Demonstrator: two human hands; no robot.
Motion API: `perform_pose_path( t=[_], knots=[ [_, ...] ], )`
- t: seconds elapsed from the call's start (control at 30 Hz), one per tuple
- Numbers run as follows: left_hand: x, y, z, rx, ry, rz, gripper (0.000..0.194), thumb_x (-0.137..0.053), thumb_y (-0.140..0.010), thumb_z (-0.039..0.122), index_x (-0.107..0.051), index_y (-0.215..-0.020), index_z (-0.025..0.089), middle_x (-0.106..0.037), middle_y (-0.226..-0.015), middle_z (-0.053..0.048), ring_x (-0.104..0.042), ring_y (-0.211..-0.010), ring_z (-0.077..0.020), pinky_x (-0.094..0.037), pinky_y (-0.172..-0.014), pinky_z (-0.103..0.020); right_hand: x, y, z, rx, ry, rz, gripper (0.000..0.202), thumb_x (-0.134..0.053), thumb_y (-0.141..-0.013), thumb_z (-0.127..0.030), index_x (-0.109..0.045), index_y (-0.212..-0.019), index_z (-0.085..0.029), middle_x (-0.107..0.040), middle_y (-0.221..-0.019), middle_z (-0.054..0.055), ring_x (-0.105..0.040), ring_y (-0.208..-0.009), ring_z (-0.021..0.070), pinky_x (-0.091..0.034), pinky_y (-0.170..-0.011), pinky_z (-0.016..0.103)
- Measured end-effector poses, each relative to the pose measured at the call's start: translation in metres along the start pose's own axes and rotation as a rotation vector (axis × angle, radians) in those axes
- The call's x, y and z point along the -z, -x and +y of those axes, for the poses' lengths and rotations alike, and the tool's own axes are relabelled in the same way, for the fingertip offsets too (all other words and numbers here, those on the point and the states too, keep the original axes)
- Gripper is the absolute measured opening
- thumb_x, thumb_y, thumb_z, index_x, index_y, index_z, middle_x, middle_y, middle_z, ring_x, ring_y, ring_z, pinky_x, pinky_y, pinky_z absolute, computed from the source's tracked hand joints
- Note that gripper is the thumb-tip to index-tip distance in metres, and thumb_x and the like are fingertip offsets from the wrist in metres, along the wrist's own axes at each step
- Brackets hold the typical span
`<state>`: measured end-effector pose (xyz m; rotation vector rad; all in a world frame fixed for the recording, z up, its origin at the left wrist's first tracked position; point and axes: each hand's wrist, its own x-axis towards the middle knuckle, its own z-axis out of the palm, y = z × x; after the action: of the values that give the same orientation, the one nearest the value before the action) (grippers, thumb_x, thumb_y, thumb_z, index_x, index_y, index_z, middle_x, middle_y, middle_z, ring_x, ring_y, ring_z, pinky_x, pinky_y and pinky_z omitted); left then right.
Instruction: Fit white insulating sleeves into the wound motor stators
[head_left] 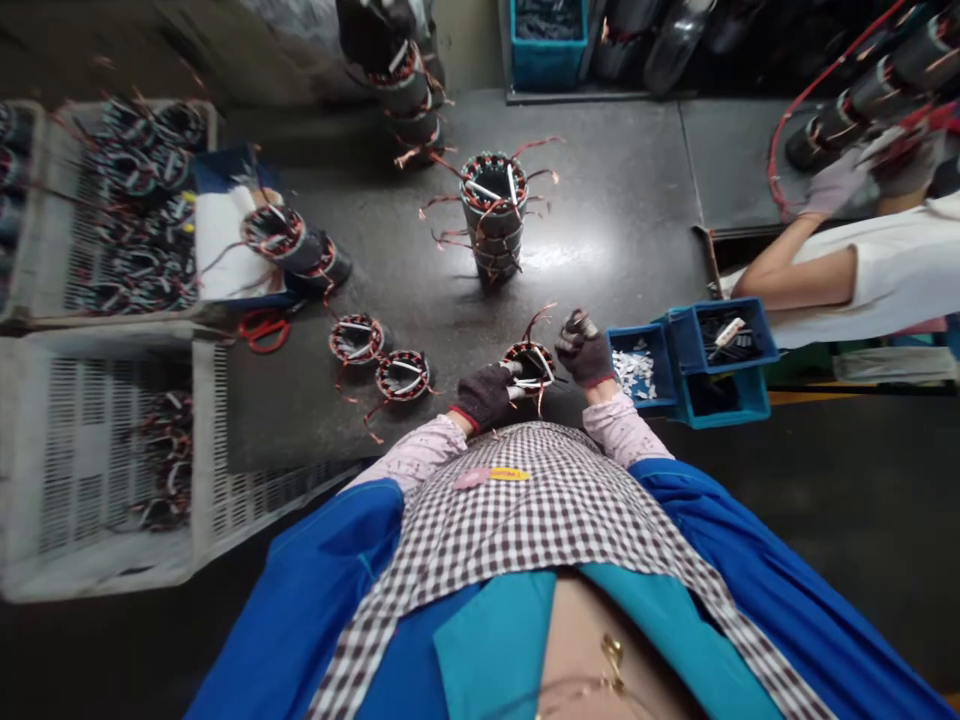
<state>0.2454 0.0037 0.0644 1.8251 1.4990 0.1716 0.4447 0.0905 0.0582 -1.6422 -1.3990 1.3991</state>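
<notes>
- Dark metal bench (615,230) fills the middle of the view, scuffed and shiny under the light; we sit at its near edge.
- One wound stator (529,364) sits at that near edge, straight ahead of us, with white strips and copper leads sticking up from it.
- Our left hand (485,395), in a dark glove, closes on the stator's left side, fingers curled around white strips there.
- Our right hand (584,347), gloved too, rests at the stator's right rim with fingers bunched narrow; we cannot tell whether it pinches anything.
- Two loose stators (358,338) (403,375) lie flat to the left, just beside each other.
- One stack of stators (493,215) stands upright mid-bench, well apart from our hands; a second stack (405,90) stands at the far edge.
- Two more stators (296,245) lean on a white sheet at left, red scissors (262,328) near them.
- Two grey crates (105,560) (45,240) hold many wound pieces, too tangled to count.
- Three blue bins (679,365) crowd the bench's right edge; one holds white slips.
- Another person's arm (795,275) reaches across at far right.
- Open bench lies between the middle stack and our stator, and to the right of the stack.
</notes>
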Motion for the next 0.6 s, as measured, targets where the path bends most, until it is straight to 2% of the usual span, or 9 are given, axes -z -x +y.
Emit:
perform_pose_path(
  t=[0.07, 0.17, 0.23, 0.33, 0.43, 0.5, 0.6],
  knots=[
    [0.003, -0.003, -0.001, -0.001, 0.005, -0.046, 0.037, -0.076, -0.104, 0.027, -0.077, -0.138, 0.013, -0.082, -0.127, -0.012, -0.076, -0.114, -0.0247, -0.055, -0.100, -0.034, 0.001, 0.000, -0.010, 0.027, -0.117, -0.009, 0.028, -0.055, -0.109, -0.045, -0.069, -0.103, -0.021, -0.071, -0.090, 0.002, -0.065, -0.070, 0.0116, -0.052, -0.066, 0.024],
    [0.009, -0.007, -0.005, -0.011, -0.071, -0.112, 0.035, -0.072, -0.106, 0.024, -0.077, -0.139, 0.015, -0.080, -0.133, -0.014, -0.075, -0.121, -0.0269, -0.055, -0.105, -0.037, -0.009, 0.006, -0.017, 0.026, -0.276, -0.120, 0.021, -0.077, -0.094, -0.042, -0.070, -0.095, -0.022, -0.071, -0.089, 0.000, -0.068, -0.077, 0.0141, -0.057, -0.073, 0.026],
    [0.011, -0.010, -0.007, -0.019, -0.143, -0.120, 0.035, -0.067, -0.107, 0.021, -0.076, -0.140, 0.015, -0.079, -0.136, -0.017, -0.074, -0.125, -0.0289, -0.054, -0.109, -0.040, -0.019, 0.014, -0.010, -0.036, -0.293, -0.195, 0.021, -0.081, -0.087, -0.038, -0.070, -0.093, -0.021, -0.073, -0.087, 0.000, -0.069, -0.077, 0.0150, -0.060, -0.077, 0.029],
    [0.010, -0.011, -0.006, 0.018, -0.167, -0.124, 0.034, -0.067, -0.102, 0.018, -0.078, -0.134, 0.012, -0.082, -0.123, -0.019, -0.078, -0.113, -0.0304, -0.057, -0.103, -0.040, -0.033, 0.027, 0.011, -0.121, -0.248, -0.199, 0.017, -0.076, -0.087, -0.031, -0.071, -0.098, -0.020, -0.077, -0.092, 0.002, -0.071, -0.080, 0.0158, -0.063, -0.083, 0.034],
    [0.011, -0.004, -0.001, 0.036, 0.176, -0.084, 0.030, -0.064, -0.096, 0.016, -0.083, -0.117, 0.007, -0.084, -0.097, -0.010, -0.077, -0.087, -0.0211, -0.061, -0.088, -0.028, -0.043, 0.031, 0.029, -0.140, -0.194, -0.145, 0.020, -0.074, -0.089, -0.029, -0.073, -0.107, -0.020, -0.081, -0.103, 0.005, -0.075, -0.091, 0.0190, -0.065, -0.094, 0.040],
    [0.014, 0.004, -0.001, -0.007, 0.484, -0.086, 0.028, -0.060, -0.095, 0.019, -0.083, -0.111, 0.011, -0.082, -0.092, -0.005, -0.073, -0.080, -0.0171, -0.062, -0.080, -0.023, -0.047, 0.029, 0.034, -0.125, -0.178, -0.127, 0.024, -0.079, -0.086, -0.029, -0.074, -0.108, -0.021, -0.081, -0.108, 0.006, -0.076, -0.098, 0.0214, -0.064, -0.099, 0.042],
    [0.023, 0.010, -0.011, 0.002, 0.901, -0.088, 0.039, -0.069, -0.091, 0.026, -0.075, -0.129, 0.016, -0.079, -0.095, -0.004, -0.067, -0.075, -0.0165, -0.060, -0.071, -0.026, -0.047, 0.027, 0.034, -0.138, -0.261, -0.138, 0.026, -0.084, -0.081, -0.029, -0.076, -0.104, -0.022, -0.081, -0.101, 0.005, -0.076, -0.094, 0.0217, -0.066, -0.093, 0.039]
  ],
)
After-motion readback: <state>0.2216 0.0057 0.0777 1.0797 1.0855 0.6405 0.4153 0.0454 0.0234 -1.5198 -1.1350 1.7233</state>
